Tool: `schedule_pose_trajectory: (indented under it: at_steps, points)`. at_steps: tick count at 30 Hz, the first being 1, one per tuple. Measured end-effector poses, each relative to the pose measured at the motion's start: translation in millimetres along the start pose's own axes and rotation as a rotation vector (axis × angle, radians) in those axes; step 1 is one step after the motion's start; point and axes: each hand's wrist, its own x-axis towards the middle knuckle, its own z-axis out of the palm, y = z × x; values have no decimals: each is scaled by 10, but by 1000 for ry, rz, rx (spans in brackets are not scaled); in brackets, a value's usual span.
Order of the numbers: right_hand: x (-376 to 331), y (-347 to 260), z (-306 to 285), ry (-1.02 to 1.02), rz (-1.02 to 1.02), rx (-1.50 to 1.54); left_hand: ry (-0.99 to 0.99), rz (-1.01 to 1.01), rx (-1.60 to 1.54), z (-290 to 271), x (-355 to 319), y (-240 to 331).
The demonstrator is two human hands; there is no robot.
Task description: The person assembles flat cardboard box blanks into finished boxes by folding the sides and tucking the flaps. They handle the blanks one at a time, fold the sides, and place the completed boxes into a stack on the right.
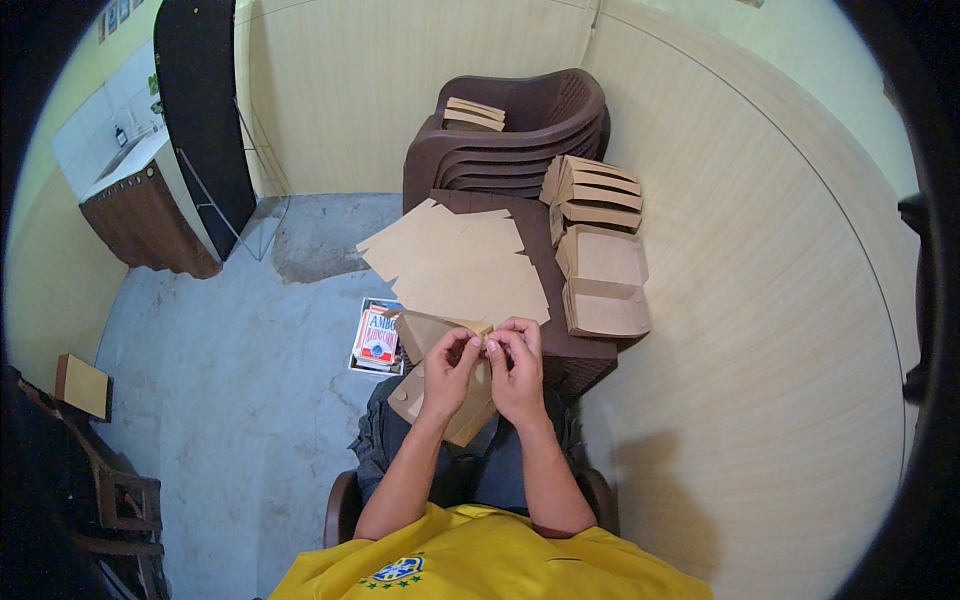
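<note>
A brown cardboard box (425, 332), partly folded, rests over my lap at the table's near edge. My left hand (450, 372) pinches the box's upper corner from the left, its thumb and fingers closed on the cardboard. Against the same corner my right hand (517, 368) is closed too, its fingertips almost touching the left ones. Both hands cover the middle of the box, and the exact fold between the fingertips is hidden. Just beyond them, flat cardboard blanks (465, 265) lie overlapping on the brown table (540, 235).
At the table's right side sit an open cardboard box (607, 308) and a stack of folded boxes (600, 195). Stacked brown chairs (510, 150) stand behind, with more cardboard pieces (475, 112) on the seat. A container of printed packets (377, 338) is left of the table.
</note>
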Motion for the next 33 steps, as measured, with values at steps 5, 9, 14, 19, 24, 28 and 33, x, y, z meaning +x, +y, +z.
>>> schedule_pose_trajectory:
  at_steps: [5,9,14,19,24,28,33]
  points:
    - [0,-19,80,86,-65,-145,118,54,155,73,-46,-30]
    - [-21,-60,102,85,-12,-91,98,92,74,78,-41,-71]
    - [6,-69,86,125,-98,-135,76,-89,-240,106,-25,-106]
    - [11,-90,65,118,-123,-152,67,-119,-354,127,-17,-149]
    - [20,-173,28,108,-127,-111,-49,-329,-519,35,17,-158]
    - [7,-162,-26,50,-97,-84,-135,-424,-617,-16,44,-112]
    - [5,-8,-22,10,24,201,-58,-353,-501,1,28,-44]
